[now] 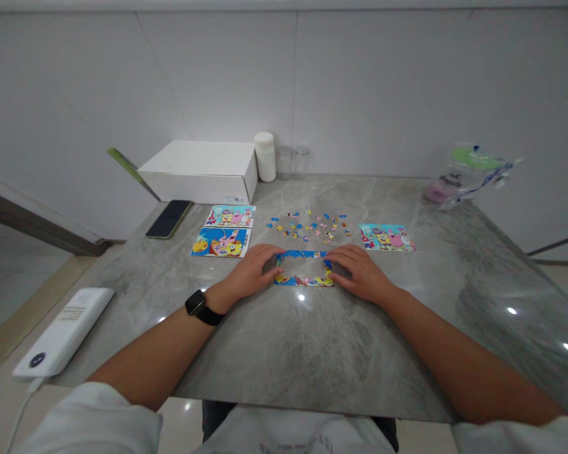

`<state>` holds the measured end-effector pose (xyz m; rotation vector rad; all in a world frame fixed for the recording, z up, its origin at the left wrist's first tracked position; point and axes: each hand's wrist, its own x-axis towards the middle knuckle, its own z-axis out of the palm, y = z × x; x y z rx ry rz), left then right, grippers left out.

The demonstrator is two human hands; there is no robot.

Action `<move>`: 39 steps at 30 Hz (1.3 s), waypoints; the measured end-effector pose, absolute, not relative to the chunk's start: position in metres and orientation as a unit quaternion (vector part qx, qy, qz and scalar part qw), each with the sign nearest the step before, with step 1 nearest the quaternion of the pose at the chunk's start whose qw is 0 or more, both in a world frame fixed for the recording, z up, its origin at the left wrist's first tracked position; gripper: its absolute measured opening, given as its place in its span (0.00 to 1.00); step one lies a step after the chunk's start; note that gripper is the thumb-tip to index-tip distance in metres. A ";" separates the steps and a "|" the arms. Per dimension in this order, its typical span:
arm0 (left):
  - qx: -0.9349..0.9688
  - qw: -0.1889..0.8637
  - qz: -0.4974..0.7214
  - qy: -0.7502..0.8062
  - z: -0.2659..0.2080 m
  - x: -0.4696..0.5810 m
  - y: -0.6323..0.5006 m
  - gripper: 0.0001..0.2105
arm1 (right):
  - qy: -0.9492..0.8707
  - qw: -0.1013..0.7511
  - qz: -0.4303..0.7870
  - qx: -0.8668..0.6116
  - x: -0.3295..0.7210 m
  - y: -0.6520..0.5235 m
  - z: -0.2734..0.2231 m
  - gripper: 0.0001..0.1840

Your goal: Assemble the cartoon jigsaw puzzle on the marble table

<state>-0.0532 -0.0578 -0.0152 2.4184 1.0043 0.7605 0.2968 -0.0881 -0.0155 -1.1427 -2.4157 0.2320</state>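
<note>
A rectangular jigsaw puzzle border [304, 281] lies flat on the table in front of me, blue along the top and multicoloured along the bottom, with the grey tabletop showing through its middle. My left hand [254, 271] holds its left end, thumb low and fingertips at the upper corner. At the opposite end my right hand [360, 271] holds the border in the same way. Just beyond it, several loose puzzle pieces [307, 227] are scattered, blue, yellow and pink.
Two cartoon picture cards [221, 242] lie to the left and another picture card [387, 238] to the right. Around them are a phone [169, 219], a white box [199, 167], a white bottle [265, 157], two glasses [293, 162], a bagged cup [459, 176] and a white power bank [66, 328].
</note>
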 end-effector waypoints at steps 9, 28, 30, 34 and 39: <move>0.869 0.179 0.264 0.378 -0.012 -0.060 -0.058 0.17 | -0.884 0.226 0.086 -0.399 0.301 -0.090 -0.017 0.21; 0.780 0.107 0.411 0.460 -0.011 -0.066 -0.052 0.11 | -0.807 0.339 0.075 -0.477 0.311 -0.074 -0.032 0.12; 0.771 0.097 0.428 0.462 -0.009 -0.068 -0.049 0.11 | -0.800 0.351 0.062 -0.482 0.310 -0.073 -0.031 0.12; 0.744 0.089 0.471 0.466 0.006 -0.075 -0.040 0.11 | -0.801 0.366 0.031 -0.472 0.311 -0.065 -0.016 0.12; 0.752 0.080 0.470 0.455 0.036 -0.075 -0.024 0.12 | -0.779 0.408 0.003 -0.476 0.311 -0.037 0.014 0.12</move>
